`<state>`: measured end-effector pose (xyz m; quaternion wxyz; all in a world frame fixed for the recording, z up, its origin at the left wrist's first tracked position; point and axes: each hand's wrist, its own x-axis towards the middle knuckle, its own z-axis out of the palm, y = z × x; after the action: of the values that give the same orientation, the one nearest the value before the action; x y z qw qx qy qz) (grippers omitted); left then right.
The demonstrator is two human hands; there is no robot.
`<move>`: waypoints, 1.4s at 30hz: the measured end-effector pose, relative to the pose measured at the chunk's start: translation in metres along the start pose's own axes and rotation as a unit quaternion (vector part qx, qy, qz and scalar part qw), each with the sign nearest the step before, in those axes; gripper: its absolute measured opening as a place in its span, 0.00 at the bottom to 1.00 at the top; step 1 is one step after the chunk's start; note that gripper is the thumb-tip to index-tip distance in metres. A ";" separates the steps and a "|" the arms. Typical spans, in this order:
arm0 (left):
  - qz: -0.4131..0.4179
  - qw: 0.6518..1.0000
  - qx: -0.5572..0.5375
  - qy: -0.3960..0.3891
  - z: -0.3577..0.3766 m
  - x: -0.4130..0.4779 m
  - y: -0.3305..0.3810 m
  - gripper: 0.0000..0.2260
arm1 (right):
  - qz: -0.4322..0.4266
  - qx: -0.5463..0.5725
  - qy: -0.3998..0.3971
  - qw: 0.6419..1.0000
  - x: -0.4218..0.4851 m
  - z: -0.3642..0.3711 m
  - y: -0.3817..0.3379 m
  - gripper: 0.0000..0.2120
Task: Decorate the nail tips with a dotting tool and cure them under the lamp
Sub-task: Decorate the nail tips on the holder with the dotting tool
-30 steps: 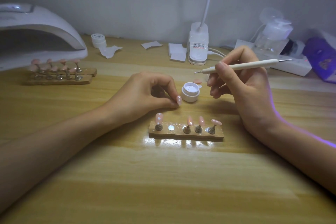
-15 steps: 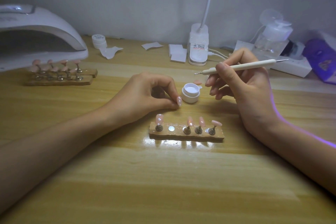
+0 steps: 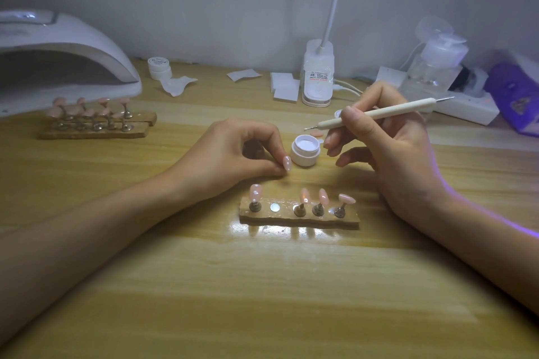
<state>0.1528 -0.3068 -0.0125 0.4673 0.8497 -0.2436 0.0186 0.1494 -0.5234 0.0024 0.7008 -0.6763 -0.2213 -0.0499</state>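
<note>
My left hand (image 3: 233,154) is curled, and its thumb and first finger pinch one pink nail tip (image 3: 286,162) low by the table. It is right beside a little white pot (image 3: 305,150) that sits open between my hands with white stuff inside. My right hand (image 3: 388,148) holds the dotting tool (image 3: 379,113) like a pen, its thin point near the pot. Just on my side of both hands, a wooden block (image 3: 300,217) holds four more pink tips (image 3: 304,195) on small stands, and far past my left hand sit the big white lamp (image 3: 67,49) and a shut pot (image 3: 159,67).
</note>
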 end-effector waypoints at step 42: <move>0.008 1.000 -0.010 -0.004 0.000 0.001 -0.001 0.09 | 0.103 -0.008 -0.074 0.992 0.000 0.008 0.005 0.08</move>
<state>0.1536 -0.3071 -0.0132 0.4749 0.8428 -0.2526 0.0169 0.1491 -0.5154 -0.0027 0.6786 -0.7027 -0.2020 0.0711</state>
